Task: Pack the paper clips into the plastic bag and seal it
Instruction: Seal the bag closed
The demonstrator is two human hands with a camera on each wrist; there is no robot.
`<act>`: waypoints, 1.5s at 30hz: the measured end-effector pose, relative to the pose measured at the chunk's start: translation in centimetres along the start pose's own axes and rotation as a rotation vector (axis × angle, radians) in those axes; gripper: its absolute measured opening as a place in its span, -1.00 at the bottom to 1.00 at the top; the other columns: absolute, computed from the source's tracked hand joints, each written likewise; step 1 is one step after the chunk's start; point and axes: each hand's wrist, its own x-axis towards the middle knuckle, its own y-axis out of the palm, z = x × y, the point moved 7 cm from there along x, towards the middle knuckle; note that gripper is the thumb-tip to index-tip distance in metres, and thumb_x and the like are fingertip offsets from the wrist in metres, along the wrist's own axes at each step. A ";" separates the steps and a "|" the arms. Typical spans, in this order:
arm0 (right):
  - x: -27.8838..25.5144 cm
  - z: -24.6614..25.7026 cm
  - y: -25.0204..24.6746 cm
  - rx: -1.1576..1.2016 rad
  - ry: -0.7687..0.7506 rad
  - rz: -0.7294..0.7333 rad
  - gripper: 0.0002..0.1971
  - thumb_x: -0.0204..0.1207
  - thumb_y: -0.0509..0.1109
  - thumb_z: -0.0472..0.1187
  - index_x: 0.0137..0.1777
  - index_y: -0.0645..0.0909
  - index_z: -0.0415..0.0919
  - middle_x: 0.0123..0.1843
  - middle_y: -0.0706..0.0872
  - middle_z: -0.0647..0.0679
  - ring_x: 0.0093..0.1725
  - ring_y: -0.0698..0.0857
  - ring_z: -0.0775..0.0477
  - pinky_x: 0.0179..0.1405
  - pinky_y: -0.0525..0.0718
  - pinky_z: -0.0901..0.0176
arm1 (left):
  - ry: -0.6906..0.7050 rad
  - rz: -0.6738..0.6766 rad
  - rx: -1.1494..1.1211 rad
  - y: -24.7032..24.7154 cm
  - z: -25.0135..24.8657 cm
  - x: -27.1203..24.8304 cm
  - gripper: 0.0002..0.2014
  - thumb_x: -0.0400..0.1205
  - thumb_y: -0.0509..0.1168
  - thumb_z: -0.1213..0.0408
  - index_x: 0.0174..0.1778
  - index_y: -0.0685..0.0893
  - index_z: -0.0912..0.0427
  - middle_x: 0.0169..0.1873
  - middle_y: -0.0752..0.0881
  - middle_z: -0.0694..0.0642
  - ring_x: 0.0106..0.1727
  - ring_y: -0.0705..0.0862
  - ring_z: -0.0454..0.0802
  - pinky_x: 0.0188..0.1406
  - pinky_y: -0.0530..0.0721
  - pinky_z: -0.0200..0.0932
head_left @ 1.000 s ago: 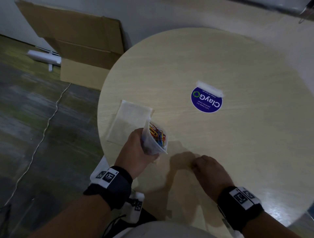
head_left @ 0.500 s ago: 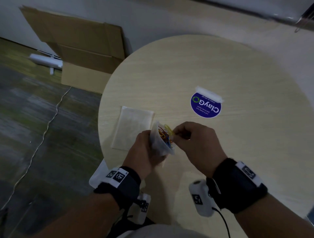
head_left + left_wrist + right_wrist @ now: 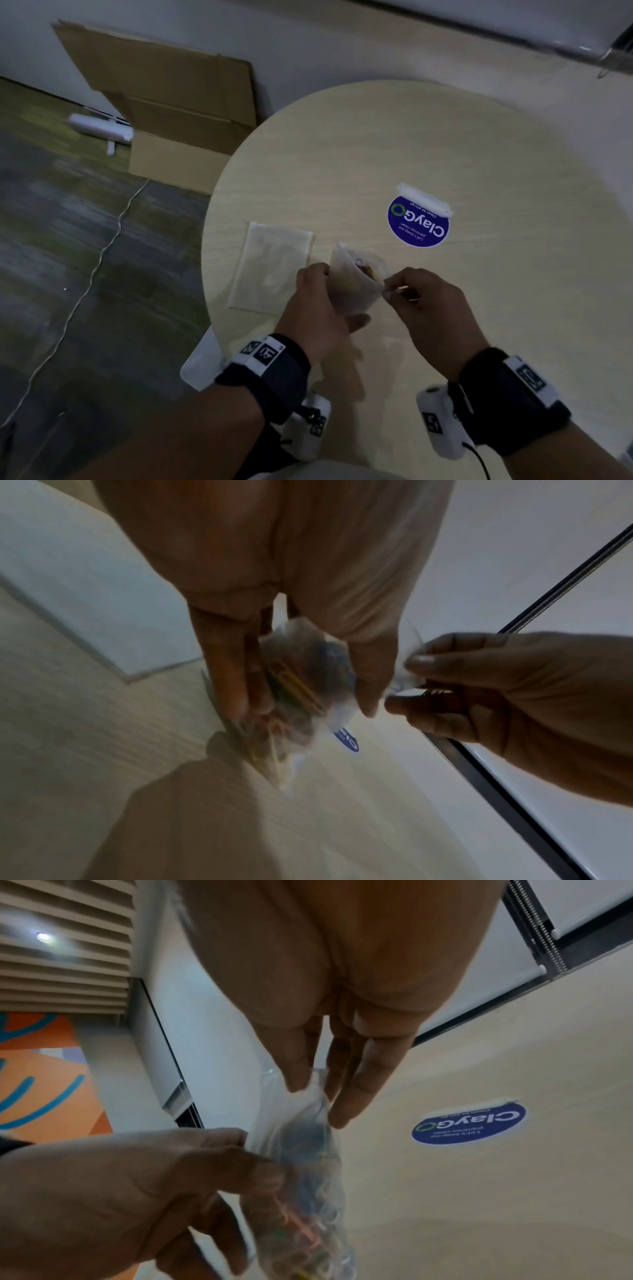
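Both hands [image 3: 370,298] now pinch the clear plastic bag [image 3: 354,286], its mouth open over colourful paper clips [image 3: 368,270].

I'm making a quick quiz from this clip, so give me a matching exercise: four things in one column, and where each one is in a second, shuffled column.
Things:
1. paper clips
2. plastic bag
3. flat spare bag
4. blue round sticker

Places:
A. stuck on the table, beyond the hands
B. held between left hand and right hand
C. inside the held bag
D. lying on the table, left of the hands

Pairs: 1-C, 2-B, 3-D, 4-A
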 end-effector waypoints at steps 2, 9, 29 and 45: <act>0.3 -0.5 -0.3 0.003 0.013 0.001 -0.96 0.48 0.49 -0.20 -0.14 0.71 -0.04 -0.18 0.75 0.05 -0.19 0.71 0.02 -0.16 0.66 0.06 | 0.035 0.033 0.076 -1.4 -0.5 0.1 -0.28 0.36 0.63 -0.11 0.38 0.44 -0.18 0.33 0.46 -0.19 0.14 0.60 -0.10 0.15 0.65 -0.10; 1.2 -2.2 -0.9 0.144 0.117 -0.016 -0.77 0.42 0.54 -0.21 -0.03 0.59 0.06 -0.24 0.82 0.14 -0.23 0.73 0.26 -0.28 0.54 0.52 | 0.085 0.120 -0.098 -4.6 -2.9 2.9 -0.90 0.71 0.37 0.12 0.12 0.70 -0.12 0.09 0.76 -0.15 -0.34 0.77 0.06 -0.08 0.80 0.08; 2.6 -0.8 -0.4 -0.037 0.032 -0.039 -0.98 0.42 0.50 -0.19 -0.20 0.72 -0.06 -0.21 0.80 0.02 -0.15 0.74 -0.02 -0.19 0.56 0.21 | 0.317 -0.093 0.050 -7.7 -4.5 2.4 -0.95 0.69 0.38 0.24 -0.09 0.71 0.06 -0.26 0.76 -0.11 -0.25 0.73 -0.09 -0.18 0.66 -0.16; 4.7 2.7 0.6 0.129 -0.139 -0.129 -0.79 0.44 0.53 -0.09 0.07 0.75 0.01 -0.01 0.75 0.06 0.06 0.65 -0.01 0.08 0.58 0.15 | 0.322 -0.137 -0.054 -6.1 -4.5 3.3 -0.91 0.67 0.40 0.24 -0.11 0.78 -0.03 -0.17 0.76 -0.12 -0.15 0.70 -0.16 -0.08 0.70 -0.07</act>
